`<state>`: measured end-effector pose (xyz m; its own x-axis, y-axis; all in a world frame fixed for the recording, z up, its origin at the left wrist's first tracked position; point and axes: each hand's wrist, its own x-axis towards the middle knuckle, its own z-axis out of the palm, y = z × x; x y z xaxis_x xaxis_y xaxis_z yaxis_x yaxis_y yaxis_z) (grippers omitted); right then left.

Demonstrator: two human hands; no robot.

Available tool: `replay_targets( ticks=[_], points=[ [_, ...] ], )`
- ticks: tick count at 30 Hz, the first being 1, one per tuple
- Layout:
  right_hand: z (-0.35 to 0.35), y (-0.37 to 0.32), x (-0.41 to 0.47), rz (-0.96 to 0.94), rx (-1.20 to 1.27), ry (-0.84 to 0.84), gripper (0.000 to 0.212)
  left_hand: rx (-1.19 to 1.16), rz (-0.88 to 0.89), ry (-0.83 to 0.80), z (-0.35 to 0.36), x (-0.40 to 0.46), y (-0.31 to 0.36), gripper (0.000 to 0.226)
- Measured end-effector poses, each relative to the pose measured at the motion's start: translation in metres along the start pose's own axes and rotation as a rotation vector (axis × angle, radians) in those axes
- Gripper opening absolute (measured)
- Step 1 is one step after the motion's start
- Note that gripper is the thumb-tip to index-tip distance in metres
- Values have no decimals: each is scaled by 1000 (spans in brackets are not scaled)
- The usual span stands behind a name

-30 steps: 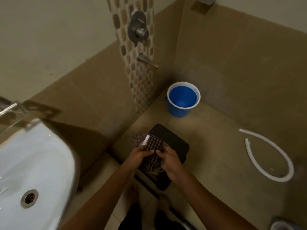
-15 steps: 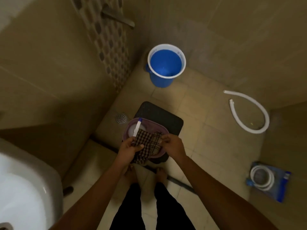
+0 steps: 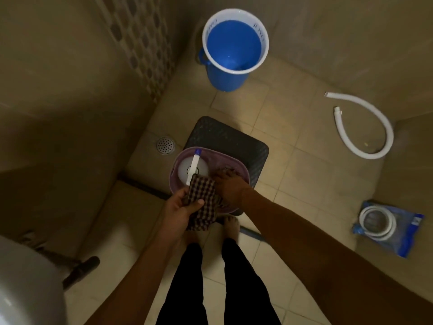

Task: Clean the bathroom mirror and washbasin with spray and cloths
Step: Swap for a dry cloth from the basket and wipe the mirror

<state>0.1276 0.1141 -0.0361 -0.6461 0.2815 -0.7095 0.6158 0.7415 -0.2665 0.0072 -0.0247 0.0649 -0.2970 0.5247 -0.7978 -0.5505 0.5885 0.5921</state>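
A checked cloth (image 3: 203, 200) hangs over the near rim of a purple basin (image 3: 241, 171) that stands on a dark stool (image 3: 236, 137). My left hand (image 3: 181, 208) grips the cloth's near part, thumb on top. My right hand (image 3: 228, 185) reaches into the basin beside the cloth and touches more checked fabric there; its fingertips are hidden. A white spray bottle (image 3: 193, 168) with a blue nozzle tip stands upright in the basin's left side. The white washbasin's edge (image 3: 25, 289) shows at the lower left. The mirror is out of view.
A blue bucket (image 3: 234, 48) stands in the far corner. A floor drain (image 3: 165, 144) lies left of the stool. A loose white hose (image 3: 365, 127) curls on the right floor, and a packaged coiled hose (image 3: 384, 226) lies nearer. My bare feet stand just behind the stool.
The view has tilted down from the wall tap to the floor. Both hands have lowered the cloth to the basin, and my right hand has let go and reached inside.
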Motion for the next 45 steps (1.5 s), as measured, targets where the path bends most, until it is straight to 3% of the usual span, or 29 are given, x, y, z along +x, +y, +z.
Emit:
replay_targets(
  ticks=[3, 6, 15, 21, 25, 30, 33, 37, 40, 45],
  points=[
    [4, 3, 7, -89, -304, -67, 71, -4, 10, 1, -3, 0, -3, 30],
    [2, 0, 10, -126, -382, -42, 63, -3, 13, 3, -8, 2, -9, 29],
    [-1, 14, 9, -159, -189, 26, 45, 6, 19, -2, -14, -1, -16, 25],
    [-27, 6, -21, -95, 69, 179, 63, -3, 15, 6, -11, -19, 0, 27],
    [-45, -4, -64, 129, 513, 407, 55, 12, 49, 15, -3, -34, 13, 29],
    [-41, -5, -113, 397, 1472, 531, 43, 75, 35, 16, 20, -39, 15, 31],
    [-33, 0, -140, 487, 1852, 586, 30, 130, 29, 4, 38, -30, 14, 32],
    [-16, 13, -165, 450, 2149, 531, 44, 211, 48, -3, 66, -2, 8, 24],
    [-8, 21, -174, 378, 2302, 488, 38, 326, 72, 19, 80, 25, -2, 23],
    [10, 28, -170, 335, 2152, 487, 46, 464, 45, 67, 89, 68, -14, 26]
  ],
)
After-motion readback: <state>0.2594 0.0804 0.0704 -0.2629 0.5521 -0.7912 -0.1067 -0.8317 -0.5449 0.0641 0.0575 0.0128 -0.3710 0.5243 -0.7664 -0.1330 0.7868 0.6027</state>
